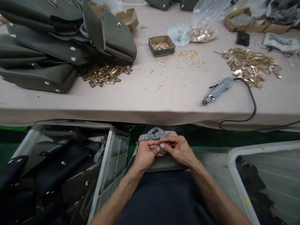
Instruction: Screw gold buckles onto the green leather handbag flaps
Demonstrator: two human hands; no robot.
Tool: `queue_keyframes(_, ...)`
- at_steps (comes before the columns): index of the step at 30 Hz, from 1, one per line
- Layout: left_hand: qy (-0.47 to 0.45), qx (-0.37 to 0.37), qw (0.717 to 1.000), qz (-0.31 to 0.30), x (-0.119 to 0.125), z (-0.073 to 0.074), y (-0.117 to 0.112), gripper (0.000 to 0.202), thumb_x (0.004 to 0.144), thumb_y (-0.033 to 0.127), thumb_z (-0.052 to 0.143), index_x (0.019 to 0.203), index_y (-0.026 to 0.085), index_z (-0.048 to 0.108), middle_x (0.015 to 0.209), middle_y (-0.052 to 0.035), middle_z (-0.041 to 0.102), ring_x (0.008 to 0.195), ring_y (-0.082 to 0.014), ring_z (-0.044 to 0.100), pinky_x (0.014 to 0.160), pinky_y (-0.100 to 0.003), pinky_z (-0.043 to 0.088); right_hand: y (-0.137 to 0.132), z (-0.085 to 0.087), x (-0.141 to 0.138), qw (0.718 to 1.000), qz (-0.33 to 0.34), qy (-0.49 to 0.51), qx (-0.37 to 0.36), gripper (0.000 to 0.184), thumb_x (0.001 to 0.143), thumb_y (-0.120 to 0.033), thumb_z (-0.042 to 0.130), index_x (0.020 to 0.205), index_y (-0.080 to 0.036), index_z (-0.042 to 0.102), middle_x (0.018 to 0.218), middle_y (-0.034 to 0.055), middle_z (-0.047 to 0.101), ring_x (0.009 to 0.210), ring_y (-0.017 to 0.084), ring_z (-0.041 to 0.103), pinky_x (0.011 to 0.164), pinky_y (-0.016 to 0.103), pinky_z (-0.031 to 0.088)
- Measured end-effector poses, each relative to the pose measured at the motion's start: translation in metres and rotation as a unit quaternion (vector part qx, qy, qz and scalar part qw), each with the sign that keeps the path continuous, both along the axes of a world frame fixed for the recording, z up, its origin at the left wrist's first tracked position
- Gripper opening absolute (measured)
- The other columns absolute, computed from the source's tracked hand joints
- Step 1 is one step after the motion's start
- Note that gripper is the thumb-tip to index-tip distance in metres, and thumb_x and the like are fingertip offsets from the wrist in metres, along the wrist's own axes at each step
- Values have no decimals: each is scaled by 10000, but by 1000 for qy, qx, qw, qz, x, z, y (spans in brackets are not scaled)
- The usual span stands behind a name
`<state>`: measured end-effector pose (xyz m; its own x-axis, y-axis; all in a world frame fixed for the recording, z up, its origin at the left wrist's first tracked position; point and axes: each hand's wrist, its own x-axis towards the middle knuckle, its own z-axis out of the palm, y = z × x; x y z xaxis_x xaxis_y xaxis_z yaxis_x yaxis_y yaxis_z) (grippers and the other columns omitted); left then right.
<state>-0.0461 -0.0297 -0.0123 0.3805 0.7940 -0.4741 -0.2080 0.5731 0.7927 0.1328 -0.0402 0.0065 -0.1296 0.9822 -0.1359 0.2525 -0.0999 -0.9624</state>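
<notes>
While the olive bag [169,165] lay on the lap just below the table [140,100], the left hand [145,155] and right hand [180,150] pinched a small metal fitting [162,152] at its top edge. The fitting seemed mid-attachment, so the next move likely called for a firm, steady squeeze.

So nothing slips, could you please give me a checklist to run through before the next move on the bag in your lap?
1. Olive bag rests on the lap: ok.
2. Left hand and right hand both pinch the small fitting on it: ok.
3. Fitting seated straight: cannot tell, the hands hide it.
4. Electric screwdriver lies on the table ahead, untouched: ok.
5. Its cord droops over the table edge: not ok.
</notes>
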Motion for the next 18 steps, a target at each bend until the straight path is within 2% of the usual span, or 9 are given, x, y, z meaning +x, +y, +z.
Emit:
queue_keyframes(6,9,-1,1000,-6,0,-2,0,391,738,213,812,1091,52,768,857,-134,801,735,-210,763,666,-267,641,-4,-4,-6,999,3,-52,10,239,878,-203,709,1084,-278,805,865,39,688,792,191,631,666,307,479)
queue_keyframes(13,24,7,1000,-18,1,0,-1,353,780,195,760,1105,57,763,832,-127,798,729,-200,764,690,-265,641,-3,-10,-2,1000,2,-26,-1,200,884,-218,700,1039,-261,818,833,41,681,735,184,614,655,313,493)
queue_keyframes(18,24,-3,1000,-18,2,-3,-2,384,759,199,774,1118,62,753,883,-137,802,755,-212,768,693,-278,649,-8,-10,-6,999,-28,-39,6,199,875,-206,700,1039,-248,804,840,37,677,713,175,617,594,290,465)
